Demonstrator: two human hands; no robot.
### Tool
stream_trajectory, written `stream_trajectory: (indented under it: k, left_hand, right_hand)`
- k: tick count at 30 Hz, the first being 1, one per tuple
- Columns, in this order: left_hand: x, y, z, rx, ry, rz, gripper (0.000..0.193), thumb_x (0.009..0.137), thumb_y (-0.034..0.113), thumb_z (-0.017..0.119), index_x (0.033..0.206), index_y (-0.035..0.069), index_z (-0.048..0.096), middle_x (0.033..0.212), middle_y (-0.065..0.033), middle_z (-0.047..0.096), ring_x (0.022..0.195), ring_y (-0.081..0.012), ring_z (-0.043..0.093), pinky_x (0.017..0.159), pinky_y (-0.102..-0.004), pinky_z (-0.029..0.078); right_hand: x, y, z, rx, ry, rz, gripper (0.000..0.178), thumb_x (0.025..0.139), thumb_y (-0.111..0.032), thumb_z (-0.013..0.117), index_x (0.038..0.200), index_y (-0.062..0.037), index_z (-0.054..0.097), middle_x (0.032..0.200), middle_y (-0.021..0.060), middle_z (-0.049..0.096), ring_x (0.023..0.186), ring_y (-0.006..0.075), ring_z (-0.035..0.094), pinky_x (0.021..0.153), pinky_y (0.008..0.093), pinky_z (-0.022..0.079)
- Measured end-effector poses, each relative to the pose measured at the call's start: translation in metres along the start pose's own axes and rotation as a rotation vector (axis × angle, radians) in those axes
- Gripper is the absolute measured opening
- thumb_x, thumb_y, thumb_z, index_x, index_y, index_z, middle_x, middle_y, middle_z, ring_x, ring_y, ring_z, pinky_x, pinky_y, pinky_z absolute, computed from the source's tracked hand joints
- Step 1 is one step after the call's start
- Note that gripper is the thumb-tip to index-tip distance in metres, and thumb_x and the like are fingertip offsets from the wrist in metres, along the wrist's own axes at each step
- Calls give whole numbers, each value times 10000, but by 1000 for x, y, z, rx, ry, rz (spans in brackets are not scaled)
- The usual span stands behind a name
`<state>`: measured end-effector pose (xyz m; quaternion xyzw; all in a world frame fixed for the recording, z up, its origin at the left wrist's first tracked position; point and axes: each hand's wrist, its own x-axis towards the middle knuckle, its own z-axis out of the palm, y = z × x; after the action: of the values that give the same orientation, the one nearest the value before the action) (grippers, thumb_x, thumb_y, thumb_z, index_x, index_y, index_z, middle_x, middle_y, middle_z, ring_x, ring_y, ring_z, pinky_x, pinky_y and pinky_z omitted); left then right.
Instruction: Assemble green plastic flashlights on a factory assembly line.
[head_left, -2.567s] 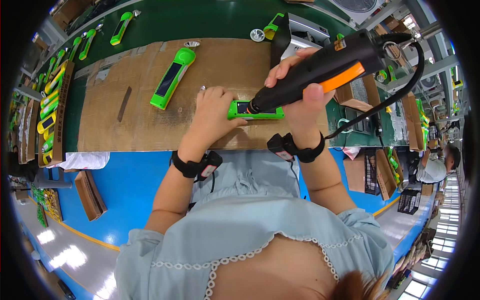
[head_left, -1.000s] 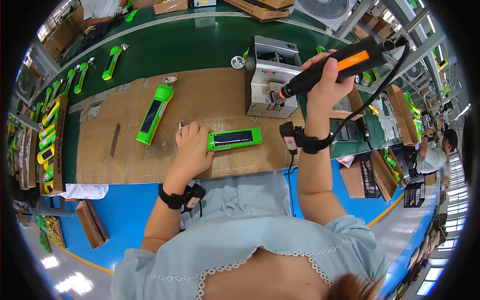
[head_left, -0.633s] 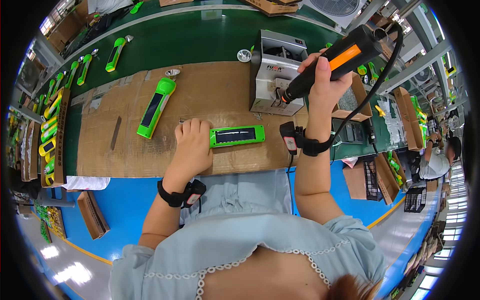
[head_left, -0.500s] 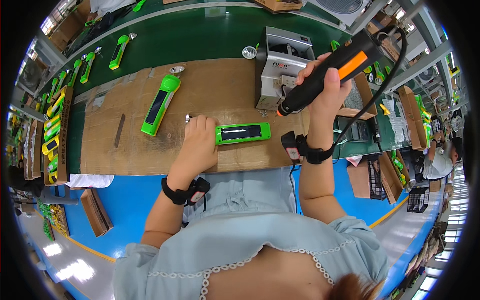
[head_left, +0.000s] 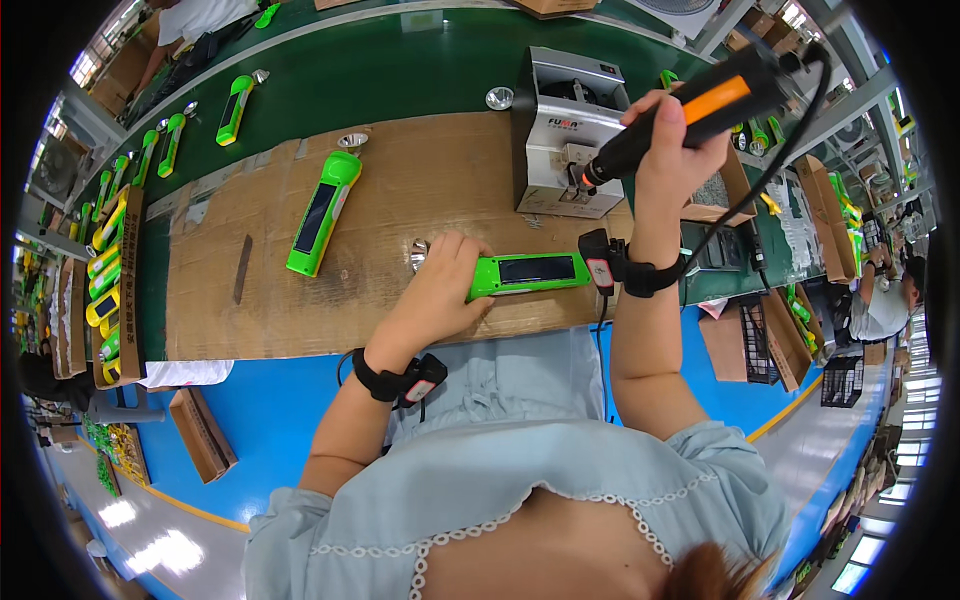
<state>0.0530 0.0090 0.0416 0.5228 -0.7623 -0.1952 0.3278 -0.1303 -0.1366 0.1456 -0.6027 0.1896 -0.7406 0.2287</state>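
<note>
**Left hand pins green flashlight, right hand holds driver up at grey box**

Landmark: cardboard sheet (head_left: 400, 200) covering the table (head_left: 420, 70).

Left hand (head_left: 440, 295) lies palm down near the cardboard's front edge, fingers closed over the left end of a green flashlight (head_left: 530, 272) with a dark panel on top. The flashlight lies flat, lengthwise left to right, at the front right part of the cardboard. A small silvery reflector cup (head_left: 420, 255) sits just beside the left hand's fingertips; whether they touch it is hard to tell at this size.

Right hand (head_left: 680, 150) is raised over the cardboard's right edge, wrapped tight around a black and orange electric screwdriver (head_left: 690, 105). Its bit points down-left toward the front of a grey metal box (head_left: 565, 130) standing at the back right corner of the cardboard. The tip looks just at the box's front opening; contact unclear. A black cable (head_left: 790, 150) runs from the driver's rear end.

A second green flashlight (head_left: 322, 212) lies at the cardboard's back left part, well apart from both hands, with another reflector cup (head_left: 352, 141) just behind it. More green and yellow flashlights (head_left: 110, 250) line up left of the cardboard. Both wrists carry black wristbands (head_left: 395, 378).
</note>
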Motion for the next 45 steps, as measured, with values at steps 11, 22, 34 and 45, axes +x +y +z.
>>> stream_trajectory:
  k: [11,22,34,45]
  left_hand:
    - [-6,-1,9,-34,18,-20,478,675,77,691,1097,24,473,1024,-178,437,1008,-365,422,882,-408,370]
    - [-6,-2,9,-28,13,-10,519,687,74,690,1136,11,436,1071,-179,446,1046,-369,423,904,-407,364]
    - [-7,-3,11,-33,8,-23,533,683,74,694,1143,5,433,1084,-189,442,1052,-377,419,910,-411,366]
    - [-5,-3,8,-51,7,-6,531,681,62,684,1130,-20,414,1069,-209,426,1042,-397,410,899,-418,367]
  right_hand:
    - [-16,-19,-1,290,-189,371,485,824,-425,588,997,14,473,677,129,526,541,233,551,504,321,467]
    - [-52,-33,29,386,-341,393,580,770,-462,658,1042,14,467,702,134,546,571,219,570,549,332,498]
    - [-61,-28,40,392,-373,403,505,783,-394,669,1013,14,479,694,135,549,581,220,569,540,313,483]
    - [-69,-18,45,435,-446,457,509,787,-393,661,1023,17,471,714,120,554,597,190,568,543,299,480]
